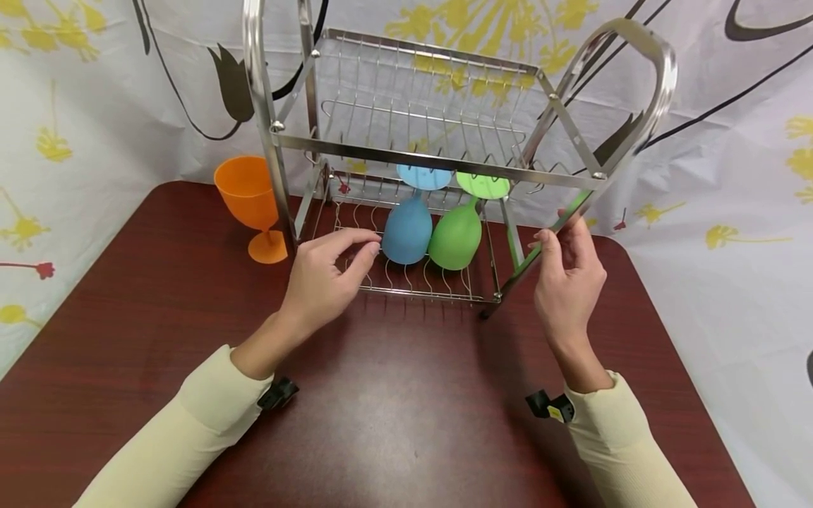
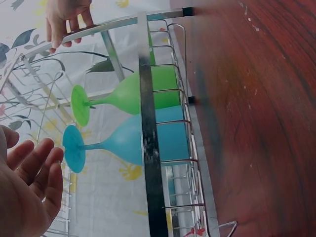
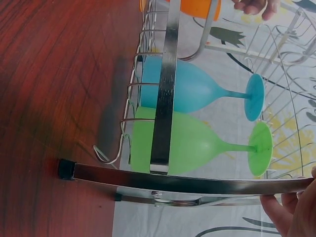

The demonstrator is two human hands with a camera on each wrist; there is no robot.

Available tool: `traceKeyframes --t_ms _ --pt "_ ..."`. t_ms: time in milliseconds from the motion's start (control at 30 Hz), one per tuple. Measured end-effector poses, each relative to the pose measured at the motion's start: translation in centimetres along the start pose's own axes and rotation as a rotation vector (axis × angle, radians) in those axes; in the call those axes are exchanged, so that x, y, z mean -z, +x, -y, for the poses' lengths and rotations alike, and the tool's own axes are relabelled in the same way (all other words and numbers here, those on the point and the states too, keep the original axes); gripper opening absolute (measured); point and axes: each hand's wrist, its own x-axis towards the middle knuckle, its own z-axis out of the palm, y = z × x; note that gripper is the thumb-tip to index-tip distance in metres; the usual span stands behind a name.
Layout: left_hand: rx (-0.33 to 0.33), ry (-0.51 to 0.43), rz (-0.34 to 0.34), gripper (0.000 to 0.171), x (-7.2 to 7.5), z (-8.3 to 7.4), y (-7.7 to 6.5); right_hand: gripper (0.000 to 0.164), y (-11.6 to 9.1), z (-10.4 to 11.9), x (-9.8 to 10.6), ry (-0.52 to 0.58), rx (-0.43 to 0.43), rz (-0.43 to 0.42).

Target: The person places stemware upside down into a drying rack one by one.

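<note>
Goblets upside down in a metal dish rack (image 1: pixel 406 156), a hand on either side of them.
Blue goblet (image 1: pixel 408 231) and green goblet (image 1: pixel 456 238) sit side by side on the lower tier, rims down, feet up; the left hand (image 1: pixel 327 271) is just beside the blue one, fingers loosely bent and free of any grasp, thumb and forefinger close together; the right hand (image 1: pixel 570 286) grips the rack's right front post (image 1: pixel 516 279) between thumb and fingers; an orange goblet (image 1: pixel 246 194) stands upright on the dark red-brown table (image 1: pixel 394 395), outside the rack near its left side, partly hidden by a post; a flower-patterned sheet (image 1: pixel 730 296) hangs behind.
</note>
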Motion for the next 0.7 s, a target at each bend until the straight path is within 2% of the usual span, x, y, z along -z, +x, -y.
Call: traceKeyframes --t_ms 700 --pt "-0.055 -0.031 -0.161 0.013 2.6 -0.6 0.0 0.027 -0.1 -0.1 0.0 -0.01 -0.008 0.003"
